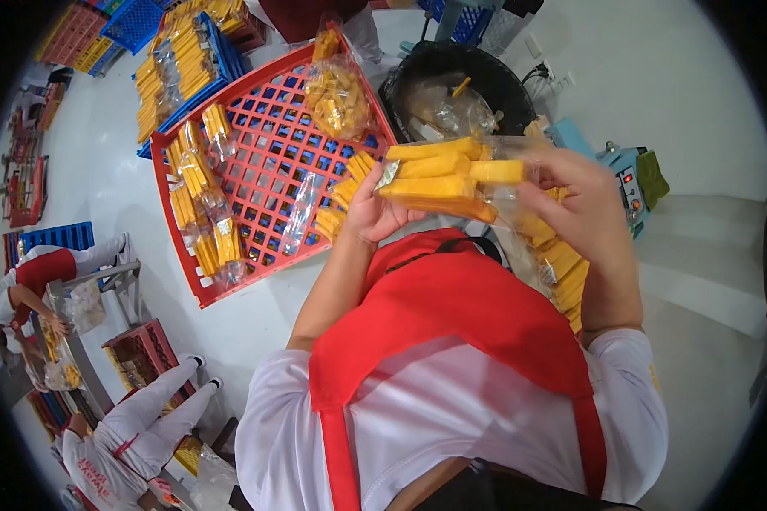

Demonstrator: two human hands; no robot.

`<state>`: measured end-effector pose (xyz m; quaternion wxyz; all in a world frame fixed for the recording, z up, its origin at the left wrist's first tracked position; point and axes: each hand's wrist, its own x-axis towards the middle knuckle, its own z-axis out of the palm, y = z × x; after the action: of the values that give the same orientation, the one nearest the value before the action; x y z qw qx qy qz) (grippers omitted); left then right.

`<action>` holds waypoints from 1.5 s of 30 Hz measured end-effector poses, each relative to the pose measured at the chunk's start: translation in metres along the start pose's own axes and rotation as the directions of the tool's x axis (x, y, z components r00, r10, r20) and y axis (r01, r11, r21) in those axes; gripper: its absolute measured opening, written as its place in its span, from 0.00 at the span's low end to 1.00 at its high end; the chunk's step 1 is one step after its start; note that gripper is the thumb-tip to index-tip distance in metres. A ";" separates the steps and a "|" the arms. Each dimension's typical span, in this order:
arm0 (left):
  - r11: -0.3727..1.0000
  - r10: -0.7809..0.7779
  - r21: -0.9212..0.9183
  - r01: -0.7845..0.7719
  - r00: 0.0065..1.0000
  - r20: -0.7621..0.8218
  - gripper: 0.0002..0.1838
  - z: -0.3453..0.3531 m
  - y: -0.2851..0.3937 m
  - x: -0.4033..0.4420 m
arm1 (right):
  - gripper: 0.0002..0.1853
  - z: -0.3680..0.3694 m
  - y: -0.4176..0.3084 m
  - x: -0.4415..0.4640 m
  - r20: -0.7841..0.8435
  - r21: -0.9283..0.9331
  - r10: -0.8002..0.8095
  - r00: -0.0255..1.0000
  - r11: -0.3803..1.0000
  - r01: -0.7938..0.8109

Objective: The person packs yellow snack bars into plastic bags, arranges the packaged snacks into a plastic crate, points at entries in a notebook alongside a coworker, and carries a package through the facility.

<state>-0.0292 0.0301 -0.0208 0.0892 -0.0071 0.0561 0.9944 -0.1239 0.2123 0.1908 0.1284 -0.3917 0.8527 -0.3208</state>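
Note:
A clear plastic bag of thick yellow sticks [430, 183] is held up in front of my chest. My left hand [379, 207] is closed around the bag's left end, where a small printed label shows. At the other end, my right hand [575, 200] pinches the loose clear plastic, close to a short yellow stick [497, 171] that juts out past the others. Its fingertips are partly hidden, so I cannot tell whether they touch that stick. More yellow sticks [562, 268] lie below my right forearm.
A red lattice crate [268, 111] carries bagged sticks along its left side and a bag of yellow pieces [337, 98]. Behind stands a black-lined bin [456, 68]. A teal machine [629, 187] is at right, a blue crate [222, 60] at upper left. Other people work at left.

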 end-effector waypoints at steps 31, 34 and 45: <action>0.955 0.072 0.291 -0.066 0.997 -0.008 0.30 0.020 0.053 0.001 | 0.12 0.018 0.078 -0.033 -0.463 0.391 -0.067 0.884 0.879 0.271; 0.909 0.122 0.406 -0.098 0.992 -0.033 0.30 0.026 0.062 0.000 | 0.12 -0.006 0.065 -0.032 -0.334 0.060 -0.270 0.903 0.950 0.306; 0.896 0.196 0.418 -0.147 0.977 -0.078 0.30 0.032 0.071 -0.010 | 0.11 0.024 0.088 -0.040 -0.446 0.427 -0.045 0.894 0.867 0.257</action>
<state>-0.0317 -0.0370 0.0193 -0.0029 -0.0419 0.2690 0.9622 -0.1376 0.2746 0.1138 0.0073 -0.3366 0.7208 -0.6059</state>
